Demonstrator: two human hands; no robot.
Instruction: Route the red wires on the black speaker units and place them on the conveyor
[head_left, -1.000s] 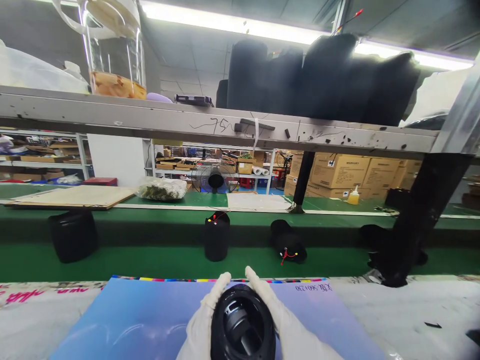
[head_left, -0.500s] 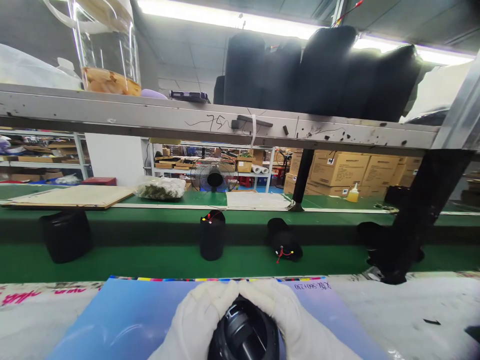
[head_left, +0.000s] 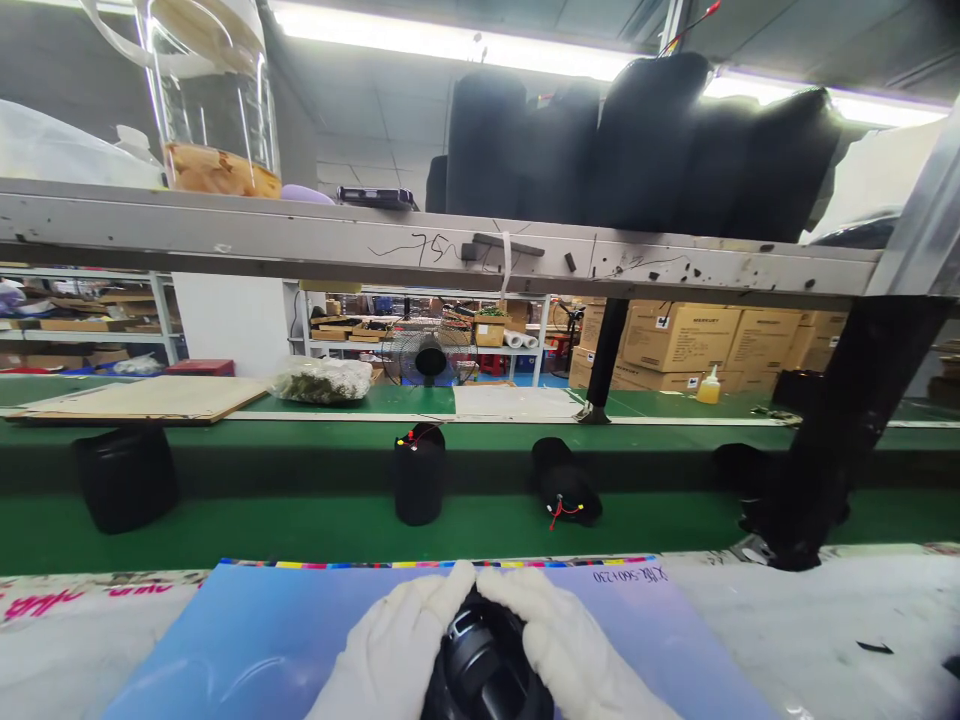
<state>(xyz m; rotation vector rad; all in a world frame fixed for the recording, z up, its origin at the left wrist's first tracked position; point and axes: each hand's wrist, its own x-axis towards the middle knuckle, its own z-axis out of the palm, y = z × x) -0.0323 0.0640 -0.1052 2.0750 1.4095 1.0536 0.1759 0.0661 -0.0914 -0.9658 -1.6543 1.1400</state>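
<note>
A round black speaker shell point(head_left: 480, 665) stands on the blue printed sheet point(head_left: 262, 640) at the bottom centre, its open end with inner parts facing me. My left hand point(head_left: 397, 650), in a white glove, wraps its left side. My right hand point(head_left: 562, 645), also gloved, wraps the right side. The fingertips of both hands meet over the shell's far rim. The shell's lower part is cut off by the frame edge.
On the green conveyor belt point(head_left: 300, 525) stand a black cylinder with red and yellow wires point(head_left: 418, 475), a tipped black cylinder point(head_left: 564, 482) and a wider black housing point(head_left: 124, 478). A black post point(head_left: 840, 440) rises at right. A grey shelf point(head_left: 450, 250) overhead carries a glass jar point(head_left: 214, 100) and black shells point(head_left: 645, 150).
Both hands closed in from the shell's sides until their fingertips met over its far rim. The shell sits slightly lower in view. The belt items drifted left.
</note>
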